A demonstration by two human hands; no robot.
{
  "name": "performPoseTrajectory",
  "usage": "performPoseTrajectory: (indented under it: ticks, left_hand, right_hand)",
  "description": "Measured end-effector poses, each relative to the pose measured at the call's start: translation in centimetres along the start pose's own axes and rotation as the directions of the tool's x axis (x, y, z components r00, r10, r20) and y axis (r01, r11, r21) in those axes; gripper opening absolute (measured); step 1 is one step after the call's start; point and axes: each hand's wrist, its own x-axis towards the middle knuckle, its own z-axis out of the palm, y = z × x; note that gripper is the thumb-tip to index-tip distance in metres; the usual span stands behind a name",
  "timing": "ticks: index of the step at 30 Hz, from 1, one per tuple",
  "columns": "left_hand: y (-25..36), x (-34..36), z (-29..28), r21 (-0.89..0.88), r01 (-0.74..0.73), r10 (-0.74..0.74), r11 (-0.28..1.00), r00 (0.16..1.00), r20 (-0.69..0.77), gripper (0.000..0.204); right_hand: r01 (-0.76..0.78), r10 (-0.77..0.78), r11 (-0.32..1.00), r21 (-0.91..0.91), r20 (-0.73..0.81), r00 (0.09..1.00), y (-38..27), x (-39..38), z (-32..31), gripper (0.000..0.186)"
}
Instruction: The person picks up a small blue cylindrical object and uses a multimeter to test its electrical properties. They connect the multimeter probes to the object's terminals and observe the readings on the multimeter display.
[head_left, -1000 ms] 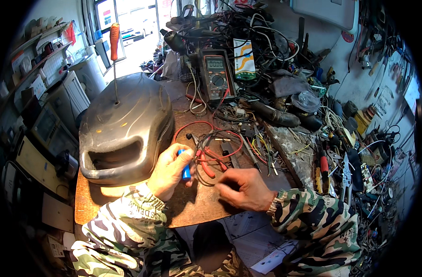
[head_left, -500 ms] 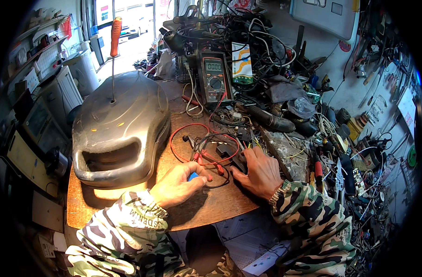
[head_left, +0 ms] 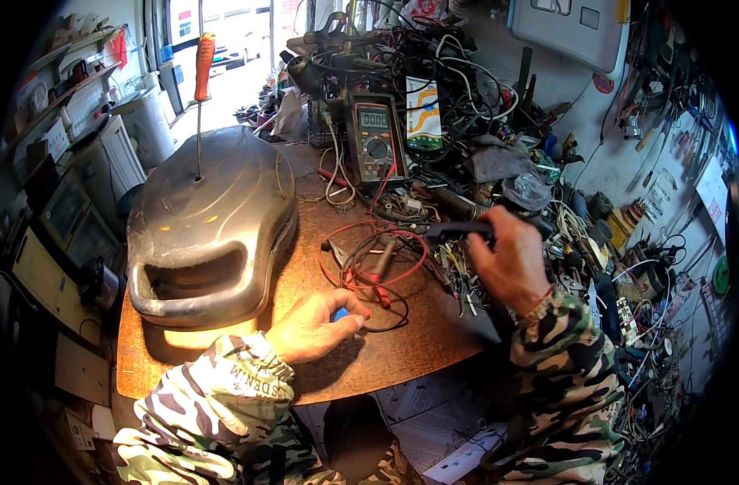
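Observation:
My left hand [head_left: 311, 327] rests low over the brown table, its thumb and forefinger closed on a small blue object [head_left: 340, 314] that is mostly hidden. My right hand [head_left: 511, 257] is raised at the table's right side, closed on a black, elongated object [head_left: 458, 232], blurred, its kind unclear. Between the hands lie looped red and black test leads [head_left: 424, 263] with red clips [head_left: 381, 294]. Left of them sits a large dark plastic case [head_left: 208, 206] with an opening at its near end. An orange-handled screwdriver [head_left: 204, 69] stands upright in its top.
A multimeter [head_left: 376, 139] with a lit display leans at the table's back, beside a yellow and white packet [head_left: 424, 113]. Tangled cables [head_left: 386, 61] pile up behind. Tools, wires and parts [head_left: 604, 242] crowd the right side. The wooden table's [head_left: 418, 356] curved edge is nearest me.
My right hand has risen from the table and moved right and away, carrying the black object. The test leads have shifted slightly rightward. My left hand has barely moved.

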Motion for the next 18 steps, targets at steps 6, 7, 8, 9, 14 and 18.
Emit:
performPoseTrajectory:
  ticks: [6,7,8,9,14,18]
  left_hand:
    - [0.9,-0.3,0.2,0.015,0.043,-0.043,0.999,0.999,-0.012,0.023]
    - [1.0,-0.3,0.1,-0.003,0.078,-0.078,0.997,0.997,-0.002,0.022]
    - [1.1,-0.3,0.1,0.016,0.057,-0.056,0.998,0.998,-0.024,0.022]
    - [1.1,-0.3,0.1,0.018,0.048,-0.048,0.999,0.998,-0.041,0.022]
    - [1.0,-0.1,0.1,-0.070,-0.018,0.013,0.997,0.997,-0.070,0.022]
    - [1.8,-0.2,0.2,-0.307,0.087,-0.086,0.948,0.996,0.017,0.028]
  right_hand:
    - [0.037,-0.001,0.991,0.127,-0.268,0.963,0.0,1.1,-2.7,0.018]
    - [0.053,0.000,0.985,0.162,-0.308,0.951,0.0,1.2,-2.8,0.018]
    - [0.031,0.053,0.971,0.236,-0.344,0.937,0.1,1.2,-2.9,0.018]
    - [0.029,0.094,0.951,0.308,-0.376,0.922,0.3,1.3,-3.1,0.018]
    - [0.262,0.097,0.872,0.414,-0.669,0.737,0.4,2.2,-4.5,0.020]
    - [0.191,0.153,0.785,0.590,-0.482,0.863,-1.1,1.5,-5.5,0.020]
